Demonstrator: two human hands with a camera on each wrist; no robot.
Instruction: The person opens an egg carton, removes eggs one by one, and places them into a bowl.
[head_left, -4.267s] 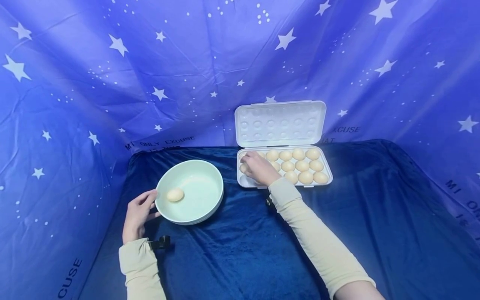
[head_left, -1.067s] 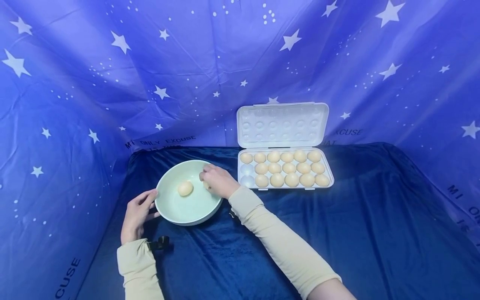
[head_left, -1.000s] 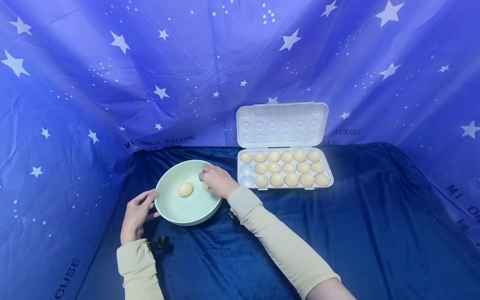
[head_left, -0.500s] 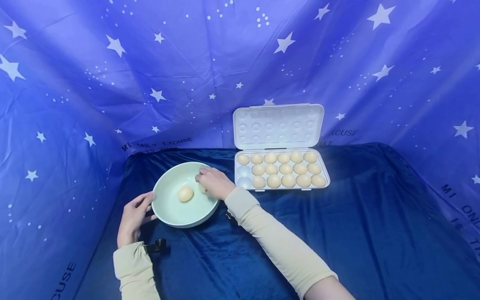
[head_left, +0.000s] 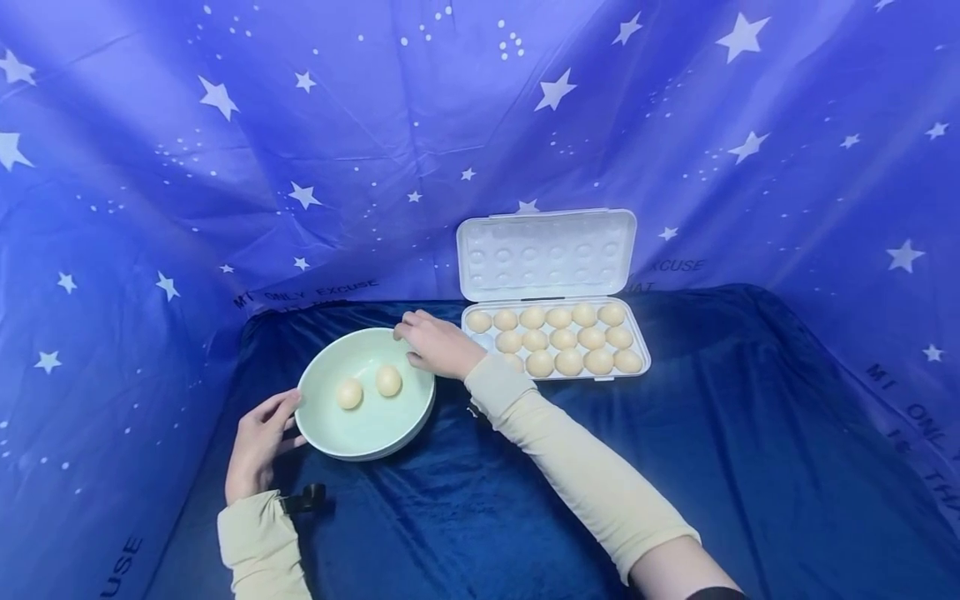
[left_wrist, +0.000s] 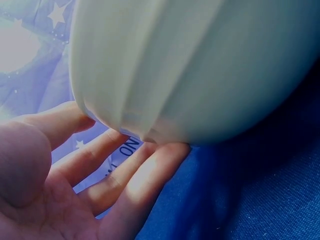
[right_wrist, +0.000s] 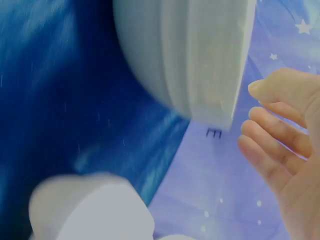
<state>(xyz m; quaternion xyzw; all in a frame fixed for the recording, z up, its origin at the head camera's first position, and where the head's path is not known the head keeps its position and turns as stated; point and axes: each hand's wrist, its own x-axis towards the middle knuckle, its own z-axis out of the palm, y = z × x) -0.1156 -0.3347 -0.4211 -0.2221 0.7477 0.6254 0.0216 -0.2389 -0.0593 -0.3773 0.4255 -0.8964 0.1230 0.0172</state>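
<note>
Nearest the camera, the left hand (head_left: 257,446) is laid against the near-left rim of the pale green bowl (head_left: 330,429). In the left wrist view its fingers (left_wrist: 120,175) are seen spread and nearly straight under the bowl's wall (left_wrist: 200,70), steadying it rather than clasping it. This support is best kept light and low, so that the bowl is not tipped while eggs are set down.

Inside the bowl two eggs lie side by side: one (head_left: 348,393) toward the left, the other (head_left: 388,380) just right of it, apparently not quite touching.

The right hand (head_left: 435,345) is held over the bowl's far-right rim, between the bowl and the egg box (head_left: 557,372). It is empty; its fingers (right_wrist: 272,145) are shown loosely extended in the right wrist view, nothing being gripped. The step is judged best done by lowering each egg until it rests on the bowl's floor, clear of the eggs already there, and only then letting go.

Beyond the bowl, the box's left end is partly covered by the right hand, so its vacant cups cannot be counted. The open lid (head_left: 546,253) stands upright behind. The bowl's underside and its contact with the blue cloth (head_left: 712,433) are not shown clearly, and the right wrist view is blurred.
</note>
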